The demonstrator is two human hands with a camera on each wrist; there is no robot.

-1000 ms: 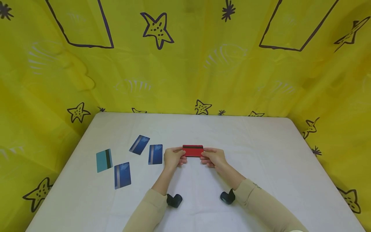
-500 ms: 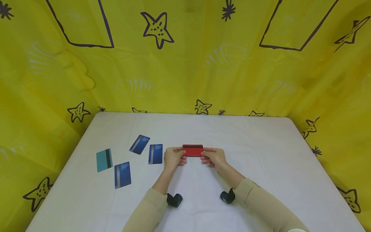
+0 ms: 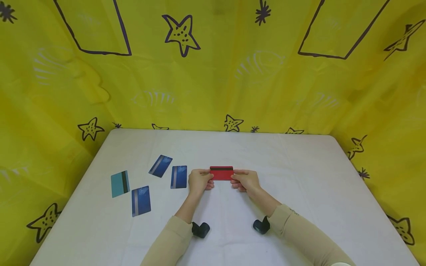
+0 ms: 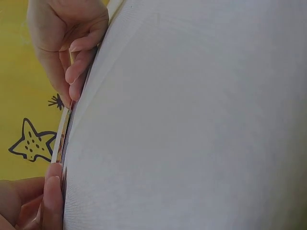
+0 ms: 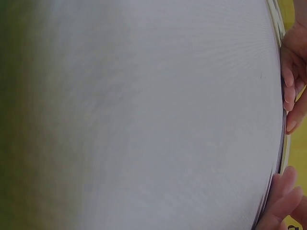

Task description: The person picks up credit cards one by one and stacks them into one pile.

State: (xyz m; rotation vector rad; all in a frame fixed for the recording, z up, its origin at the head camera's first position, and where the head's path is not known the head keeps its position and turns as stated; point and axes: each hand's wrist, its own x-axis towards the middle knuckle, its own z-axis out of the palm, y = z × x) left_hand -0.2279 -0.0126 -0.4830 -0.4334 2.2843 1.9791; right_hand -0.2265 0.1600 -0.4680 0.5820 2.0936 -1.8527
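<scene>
Both hands hold a red card (image 3: 221,174) with a dark stripe along its far edge, level over the middle of the white table. My left hand (image 3: 198,180) pinches its left end, thumb on top and fingers beneath. At the right end, the right hand (image 3: 247,180) grips it the same way. To the left lie three blue cards with grey stripes: a tilted one (image 3: 161,166), one (image 3: 178,177) beside the left hand, and a nearer one (image 3: 141,201). A teal card (image 3: 119,184) with a dark stripe lies farthest left. The wrist views catch the fingers only edge-on.
The white table (image 3: 299,184) has rounded far corners. Yellow cloth (image 3: 213,81) with drawn starfish hangs behind it and at both sides. A black wrist device (image 3: 200,229) sits by the left cuff, and another (image 3: 261,225) by the right cuff.
</scene>
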